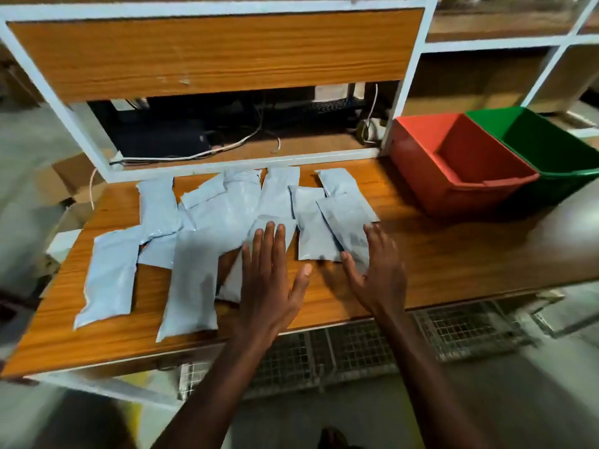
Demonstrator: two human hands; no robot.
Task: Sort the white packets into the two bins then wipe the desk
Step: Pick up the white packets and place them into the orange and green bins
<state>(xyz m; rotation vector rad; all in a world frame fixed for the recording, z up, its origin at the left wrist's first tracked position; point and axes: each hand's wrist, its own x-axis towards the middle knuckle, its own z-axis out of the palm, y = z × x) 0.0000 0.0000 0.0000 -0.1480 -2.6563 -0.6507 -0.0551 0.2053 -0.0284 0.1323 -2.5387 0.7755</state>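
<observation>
Both hands' fingers straight, released: left hand (270, 280), right hand (377, 270) over white packets (194, 254); print unreadable.

Brightness: I see moderate, warm indoor light, brightest on the desk (453, 254) at centre.
Shadows: soft ones lie under both hands; the recess at upper centre is dark.
Blur: I notice smearing at the lower and left edges.
Distortion: wide-angle bending bows the white frame (48, 92) at upper left.
Glare: faint sheen on the packets (194, 270).
</observation>
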